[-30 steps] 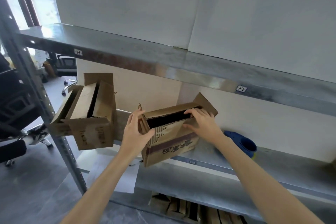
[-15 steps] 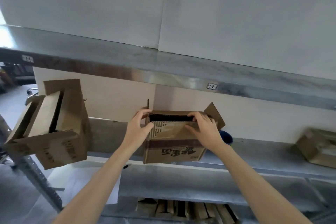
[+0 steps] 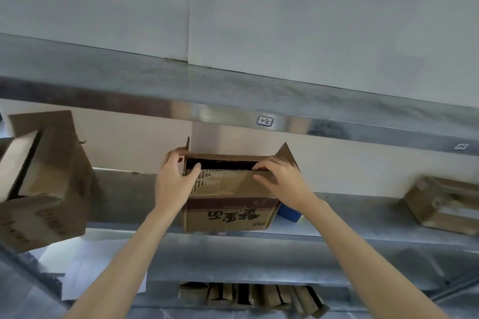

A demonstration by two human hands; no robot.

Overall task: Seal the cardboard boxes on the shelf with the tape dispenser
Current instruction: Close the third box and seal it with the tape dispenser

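Observation:
A brown cardboard box [image 3: 228, 211] with dark printed characters stands on the front edge of the middle metal shelf [image 3: 363, 234]. Its top flaps are partly folded, and a dark gap shows between them. My left hand [image 3: 174, 181] grips the box's left top corner, thumb on the front flap and fingers round the side flap. My right hand [image 3: 281, 179] presses the front flap down near the right corner, fingertips at the gap. A blue tape dispenser [image 3: 289, 212] peeks out behind the box's right side, mostly hidden.
An open cardboard box [image 3: 44, 179] lies tilted at the left end of the shelf. Another box [image 3: 443, 202] sits at the far right. The upper shelf [image 3: 233, 101] hangs close above. Flattened cardboard [image 3: 248, 295] stands on the level below.
The view has swung right and up, so the box is now centred. The box has been turned square to the shelf edge, and both hands have stayed on its top flaps.

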